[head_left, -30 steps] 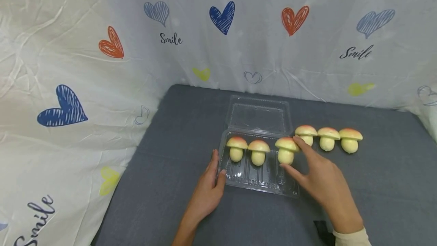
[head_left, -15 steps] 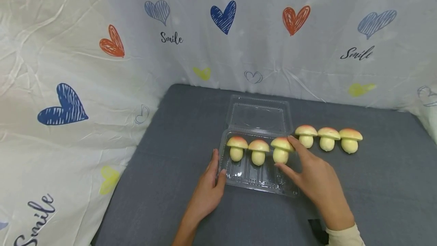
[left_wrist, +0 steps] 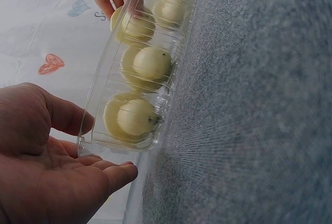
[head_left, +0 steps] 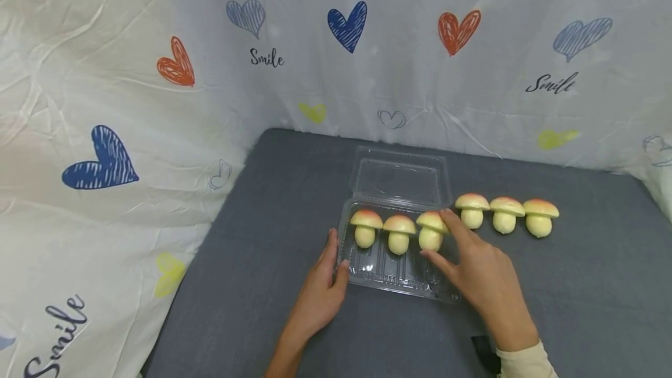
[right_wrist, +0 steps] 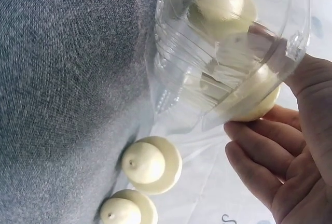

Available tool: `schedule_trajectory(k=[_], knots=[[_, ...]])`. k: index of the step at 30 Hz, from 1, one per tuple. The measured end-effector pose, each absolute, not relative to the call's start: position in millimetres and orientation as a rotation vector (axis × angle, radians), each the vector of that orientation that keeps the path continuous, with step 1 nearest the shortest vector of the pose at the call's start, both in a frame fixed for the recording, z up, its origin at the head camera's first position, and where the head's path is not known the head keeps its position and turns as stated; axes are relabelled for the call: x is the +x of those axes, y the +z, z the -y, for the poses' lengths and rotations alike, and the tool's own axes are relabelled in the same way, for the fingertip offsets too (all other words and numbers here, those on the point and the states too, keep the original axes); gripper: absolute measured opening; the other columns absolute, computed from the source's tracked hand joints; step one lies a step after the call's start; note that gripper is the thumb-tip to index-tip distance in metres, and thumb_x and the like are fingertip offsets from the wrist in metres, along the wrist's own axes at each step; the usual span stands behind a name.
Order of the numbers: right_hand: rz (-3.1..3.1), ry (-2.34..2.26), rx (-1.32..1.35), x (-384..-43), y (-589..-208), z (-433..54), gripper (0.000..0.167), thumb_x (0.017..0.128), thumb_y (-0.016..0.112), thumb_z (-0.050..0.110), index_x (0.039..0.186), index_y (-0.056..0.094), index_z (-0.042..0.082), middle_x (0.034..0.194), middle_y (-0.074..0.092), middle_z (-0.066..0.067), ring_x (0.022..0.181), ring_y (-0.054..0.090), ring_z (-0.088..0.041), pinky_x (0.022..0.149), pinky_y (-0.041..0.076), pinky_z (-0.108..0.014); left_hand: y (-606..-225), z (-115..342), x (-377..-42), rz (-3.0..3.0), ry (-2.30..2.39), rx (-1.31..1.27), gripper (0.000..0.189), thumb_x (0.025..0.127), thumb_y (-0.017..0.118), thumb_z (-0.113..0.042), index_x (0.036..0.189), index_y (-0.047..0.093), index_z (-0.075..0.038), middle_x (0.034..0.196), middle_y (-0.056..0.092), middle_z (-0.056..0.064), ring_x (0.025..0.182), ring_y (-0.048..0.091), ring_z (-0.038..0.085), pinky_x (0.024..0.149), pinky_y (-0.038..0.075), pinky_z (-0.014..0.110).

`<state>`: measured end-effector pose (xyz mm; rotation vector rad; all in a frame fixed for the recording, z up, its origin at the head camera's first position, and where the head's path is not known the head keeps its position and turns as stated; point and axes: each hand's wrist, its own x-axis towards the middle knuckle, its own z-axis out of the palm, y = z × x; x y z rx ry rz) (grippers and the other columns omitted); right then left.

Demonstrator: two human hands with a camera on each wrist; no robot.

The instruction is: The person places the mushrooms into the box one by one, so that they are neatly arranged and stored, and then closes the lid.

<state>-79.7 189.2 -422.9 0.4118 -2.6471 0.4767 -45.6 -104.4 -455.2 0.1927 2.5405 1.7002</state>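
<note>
A clear plastic container (head_left: 378,280) lies on the cloth with its lid hinged back. Two toy mushrooms with reddish-yellow caps, a left one (head_left: 364,237) and a middle one (head_left: 398,242), lie in its base. My left hand (head_left: 318,293) holds the container's near left corner between thumb and fingers. With thumb and forefinger, my right hand (head_left: 485,273) pinches a third mushroom (head_left: 430,239) at the right part of the base. In the right wrist view, the container wall (right_wrist: 233,73) partly covers that mushroom and a fingertip. Whether this mushroom touches the base I cannot tell.
Three more toy mushrooms (head_left: 506,223) lie in a row on the dark grey cloth (head_left: 252,249), right of the container. The lid (head_left: 399,182) lies open behind the base. A white curtain (head_left: 399,80) printed with hearts hangs behind and at the left.
My right hand has moved a little to the left with the pinched mushroom, closer to the middle one. My left hand keeps its hold on the container.
</note>
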Motion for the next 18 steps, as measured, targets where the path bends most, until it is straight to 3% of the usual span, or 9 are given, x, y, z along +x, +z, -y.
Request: schedule_trajectory(k=[8, 18], knots=[[2.692, 0.455, 0.394, -80.6, -424.3, -186.2, 0.084, 0.079, 0.093, 0.041, 0.148, 0.055, 0.011, 0.11, 0.076, -0.023, 0.05, 0.06, -0.029, 0.039, 0.042, -0.049, -455.6, 104.8, -45.7, -2.538, 1.697, 0.194, 0.07, 0.112, 0.051, -0.015, 0.17, 0.012, -0.007, 0.176, 0.015, 0.01, 0.16, 0.016, 0.017, 0.13, 0.017, 0.045], [2.706, 0.43, 0.37, -82.9, -427.6, -183.3, 0.086, 0.079, 0.093, 0.043, 0.148, 0.055, 0.008, 0.108, 0.075, -0.026, 0.059, 0.066, -0.039, 0.042, 0.045, -0.054, -455.3, 104.4, -45.5, -2.541, 1.693, 0.185, 0.071, 0.112, 0.052, -0.016, 0.17, 0.012, -0.007, 0.176, 0.014, 0.009, 0.16, 0.015, 0.017, 0.13, 0.017, 0.045]])
